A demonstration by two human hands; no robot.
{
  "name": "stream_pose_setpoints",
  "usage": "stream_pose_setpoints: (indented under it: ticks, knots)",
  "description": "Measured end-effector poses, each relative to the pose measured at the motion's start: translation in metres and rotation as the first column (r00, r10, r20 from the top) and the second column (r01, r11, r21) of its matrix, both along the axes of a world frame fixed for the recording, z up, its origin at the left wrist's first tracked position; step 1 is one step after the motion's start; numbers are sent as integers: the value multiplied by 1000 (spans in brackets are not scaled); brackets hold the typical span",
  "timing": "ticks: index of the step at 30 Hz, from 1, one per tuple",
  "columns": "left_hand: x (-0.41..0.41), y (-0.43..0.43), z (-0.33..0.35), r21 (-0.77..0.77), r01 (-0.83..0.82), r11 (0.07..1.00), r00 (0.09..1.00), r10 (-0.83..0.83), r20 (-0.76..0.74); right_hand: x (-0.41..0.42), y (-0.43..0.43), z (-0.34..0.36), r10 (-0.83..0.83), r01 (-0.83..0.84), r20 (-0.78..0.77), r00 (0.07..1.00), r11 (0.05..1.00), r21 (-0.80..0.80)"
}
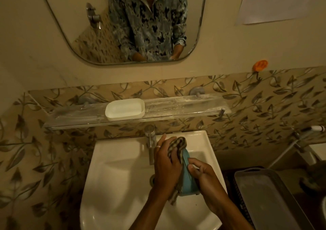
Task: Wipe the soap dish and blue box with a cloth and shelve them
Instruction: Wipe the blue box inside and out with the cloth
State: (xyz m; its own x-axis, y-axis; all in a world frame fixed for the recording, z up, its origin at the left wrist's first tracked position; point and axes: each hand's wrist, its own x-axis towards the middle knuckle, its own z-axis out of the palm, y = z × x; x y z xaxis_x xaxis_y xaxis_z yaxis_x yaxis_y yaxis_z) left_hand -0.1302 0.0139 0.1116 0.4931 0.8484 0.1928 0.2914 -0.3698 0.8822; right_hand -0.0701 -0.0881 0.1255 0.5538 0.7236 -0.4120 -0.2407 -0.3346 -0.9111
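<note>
A white soap dish (124, 109) stands on the glass shelf (176, 106) above the sink. Over the basin, the blue box (188, 182) is held on edge between both hands. My left hand (165, 164) presses a striped cloth (176, 146) against the box's left face, its fingers wrapped over the cloth. My right hand (204, 176) grips the box from the right, thumb and fingers curled on its side. Much of the box is hidden by the hands and the cloth.
A white sink (114, 176) with a chrome tap (150, 141) sits below the shelf. A grey bin lid (264, 199) lies at the right. A mirror (53, 26) hangs above, and an orange wall hook (260, 65) is at the upper right.
</note>
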Motion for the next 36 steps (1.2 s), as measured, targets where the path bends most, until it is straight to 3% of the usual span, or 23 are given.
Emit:
stream_pose_setpoints:
  ticks: [4, 8, 10, 12, 18, 23, 25, 27, 31, 36]
  knots:
    - [-13, -15, -8, 12, 103, 995, 994, -104, 17, -1, 1, 5, -44, 43, 17, 999, 999, 19]
    - [-45, -47, -31, 162, 210, 964, 976, -215, 16, -1, 3, 7, -148, 148, -174, 974, 989, -13]
    - [-56, -55, -39, 303, 232, 924, 970, -242, -7, -1, 2, 7, -168, 173, -181, 969, 985, 15]
    - [-58, -55, -39, 336, 223, 915, 971, -238, 3, -4, 0, 7, -149, 156, -160, 976, 987, 33]
    - [-33, -20, -18, 63, 90, 994, 995, -87, -42, -13, 1, 2, 22, -23, -57, 998, 1000, -21]
    - [-30, 35, -11, -302, 6, 953, 1000, -12, -18, -11, -9, -3, 147, -143, 36, 989, 986, -83]
    - [-39, 47, -16, -462, -12, 887, 993, 67, 102, -8, -9, -11, 98, -88, 73, 993, 987, -134]
    - [-51, 52, -11, -551, 13, 834, 950, 161, 267, -3, -9, -14, -54, 61, 56, 997, 988, -140]
    - [-68, 54, 3, -583, 7, 813, 906, 241, 348, -2, -1, -11, -306, 302, -28, 952, 948, -100]
    - [-61, 12, 29, -286, 88, 954, 962, -6, 274, -13, 13, -10, -439, 442, 261, 860, 896, 48]
